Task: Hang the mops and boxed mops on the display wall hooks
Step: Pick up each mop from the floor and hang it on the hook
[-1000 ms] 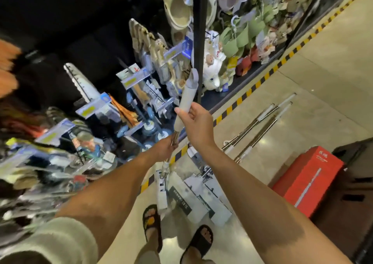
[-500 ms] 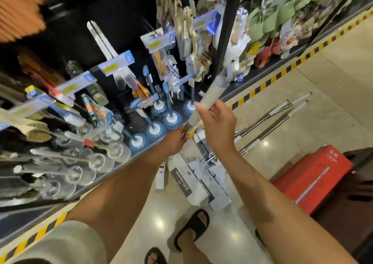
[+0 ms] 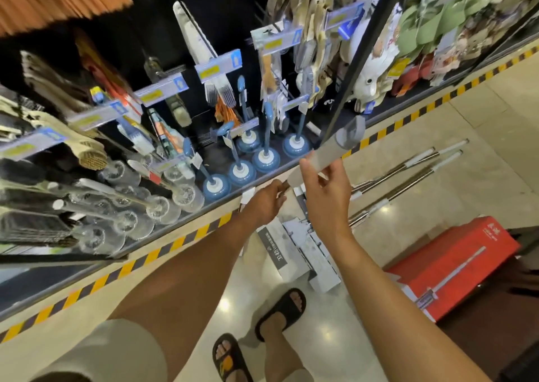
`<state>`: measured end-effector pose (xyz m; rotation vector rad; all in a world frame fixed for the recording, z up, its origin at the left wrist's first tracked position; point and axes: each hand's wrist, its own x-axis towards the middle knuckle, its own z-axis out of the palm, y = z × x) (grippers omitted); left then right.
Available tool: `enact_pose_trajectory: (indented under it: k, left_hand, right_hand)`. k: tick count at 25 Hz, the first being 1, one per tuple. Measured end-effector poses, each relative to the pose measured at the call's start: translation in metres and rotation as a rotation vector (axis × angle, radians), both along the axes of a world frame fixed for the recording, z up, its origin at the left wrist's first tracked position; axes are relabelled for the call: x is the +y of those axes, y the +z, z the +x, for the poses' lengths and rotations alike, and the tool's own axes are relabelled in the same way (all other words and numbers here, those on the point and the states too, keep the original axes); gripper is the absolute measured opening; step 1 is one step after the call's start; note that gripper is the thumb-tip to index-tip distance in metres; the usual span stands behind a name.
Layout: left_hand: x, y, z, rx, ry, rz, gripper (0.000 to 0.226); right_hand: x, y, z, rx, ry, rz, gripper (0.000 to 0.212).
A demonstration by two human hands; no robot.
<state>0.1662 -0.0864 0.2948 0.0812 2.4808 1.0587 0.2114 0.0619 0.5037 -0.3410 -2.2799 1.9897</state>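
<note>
Left hand (image 3: pixel 264 203) and right hand (image 3: pixel 325 186) clamp one mop (image 3: pixel 335 145) (unhung); spare mops (image 3: pixel 420 160) lie at three o'clock, red box (image 3: pixel 455 262) at four.

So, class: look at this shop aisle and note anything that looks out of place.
Steel-poled flat mops lie loose on the pale tiled floor beside a red cardboard carton, instead of hanging on hooks: likely a trip hazard.

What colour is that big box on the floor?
The box is red; seen best in the head view.
</note>
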Motion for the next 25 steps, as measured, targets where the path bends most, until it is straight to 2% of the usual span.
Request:
enact_pose_trajectory:
  k: [5, 9, 12, 15, 19, 22, 25]
  left_hand:
    - [0.009, 0.032, -0.035, 0.020, -0.089, 0.002, 0.037]
    - [0.024, 0.012, -0.069, -0.026, -0.160, 0.042, 0.037]
    - [0.029, -0.042, -0.078, -0.126, -0.238, 0.059, 0.037]
    - [0.031, -0.110, -0.085, -0.191, -0.314, -0.009, 0.039]
    - [0.035, -0.184, -0.094, -0.284, -0.360, -0.085, 0.046]
    - [0.048, -0.227, -0.095, -0.355, -0.379, -0.097, 0.050]
    - [0.066, -0.250, -0.090, -0.292, -0.385, -0.143, 0.045]
  right_hand:
    - [0.015, -0.011, -0.057, 0.046, -0.016, 0.131, 0.015]
    - [0.041, -0.043, -0.106, 0.055, -0.156, -0.084, 0.016]
    - [0.059, -0.083, -0.132, 0.030, -0.275, -0.269, 0.019]
    - [0.082, -0.132, -0.152, -0.008, -0.411, -0.422, 0.021]
    - [0.121, -0.187, -0.161, -0.054, -0.469, -0.594, 0.031]
    - [0.147, -0.218, -0.161, -0.072, -0.530, -0.616, 0.054]
    - [0.169, -0.229, -0.165, -0.106, -0.580, -0.612, 0.054]
